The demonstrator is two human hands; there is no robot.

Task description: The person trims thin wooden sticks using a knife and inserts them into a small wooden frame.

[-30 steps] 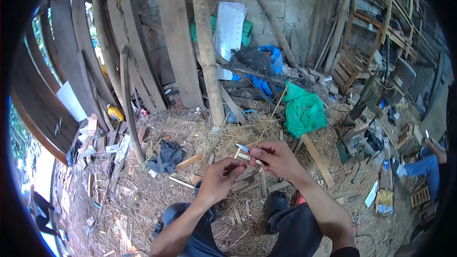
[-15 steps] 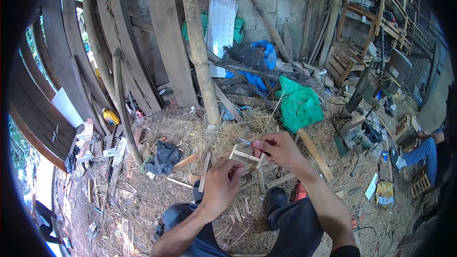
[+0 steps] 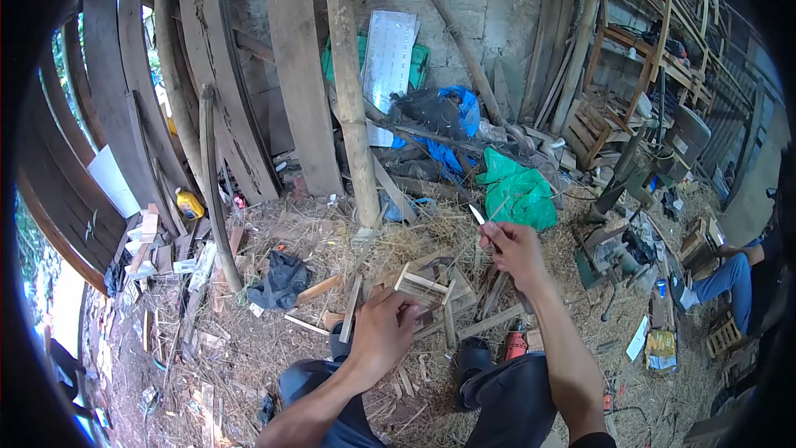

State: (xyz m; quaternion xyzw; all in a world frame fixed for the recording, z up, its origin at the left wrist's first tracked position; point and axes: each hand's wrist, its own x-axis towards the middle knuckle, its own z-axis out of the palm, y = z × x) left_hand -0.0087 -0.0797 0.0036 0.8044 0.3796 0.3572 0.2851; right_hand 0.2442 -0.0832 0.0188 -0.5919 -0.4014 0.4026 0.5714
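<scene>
My right hand (image 3: 516, 253) is closed around a small knife (image 3: 477, 215), its pale blade pointing up and to the left. Lower and to the left is my left hand (image 3: 385, 325), fingers curled and thumb against them; whatever it holds, if anything, is too small to make out. Between and beyond the hands, a small wooden frame (image 3: 425, 283) rests on the straw-covered ground among loose wood strips. The two hands are well apart.
A green plastic bag (image 3: 516, 191), a black bag (image 3: 280, 282) and a yellow bottle (image 3: 190, 204) lie around. A wooden pole (image 3: 351, 108) stands ahead. At the right edge sits another person (image 3: 723, 284), near a metal machine (image 3: 609, 253). Scrap wood litters the ground.
My right hand has moved up and right with the knife, away from my left hand. My left hand has shifted slightly down. The view has also shifted a little.
</scene>
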